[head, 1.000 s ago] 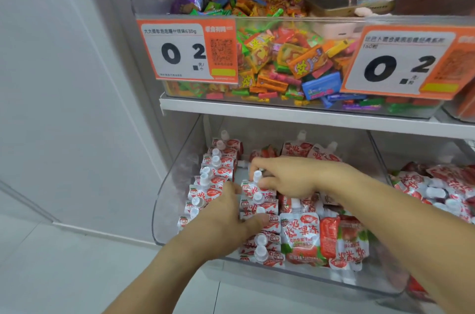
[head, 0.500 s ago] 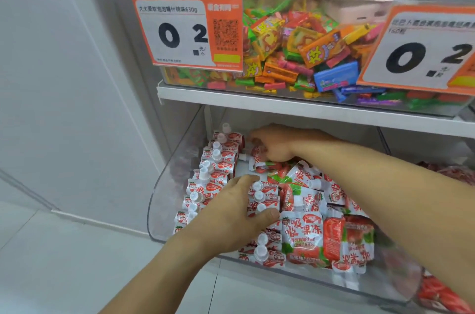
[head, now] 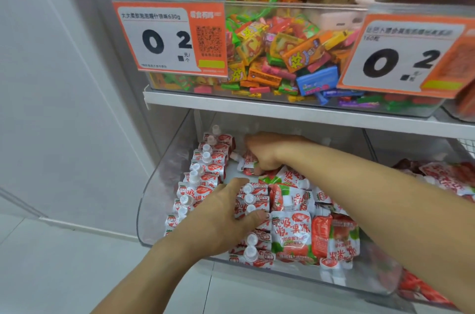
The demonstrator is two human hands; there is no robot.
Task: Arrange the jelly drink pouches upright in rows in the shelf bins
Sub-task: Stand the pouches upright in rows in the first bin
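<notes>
White wall (head: 51,82) and pale tiled floor (head: 51,275) to the left of a white shop shelf (head: 257,105). Above the shelf board, a clear plastic upper bin (head: 295,10) heaped with small, brightly coloured wrapped sweets (head: 282,56), fronted by two orange-bordered white price cards, the left card (head: 169,38) and the right card (head: 403,56), each printed with a large "0" and "2". Below the board, a clear plastic lower bin (head: 154,198) with a curved front wall, filled with red-and-white jelly drink pouches with white screw caps. Along the bin's left wall, a tidy upright row of pouches (head: 203,172), caps up, running front to back. Just beside it, a shorter second row (head: 253,200) with a gap of bare bin floor behind it. Further right, a loose pile of pouches (head: 295,234) lying flat and tilted, printed faces up. Left hand (head: 226,218) resting against the second row, fingers (head: 239,182) bent over the caps and thumb pressed to the near side. Right hand (head: 267,151) deep at the back of the bin, fingers curled round a crumpled pouch (head: 248,162) at the head of the gap. Beyond a clear divider on the right, a neighbouring bin (head: 372,149) with more red-and-white pouches (head: 447,177).
</notes>
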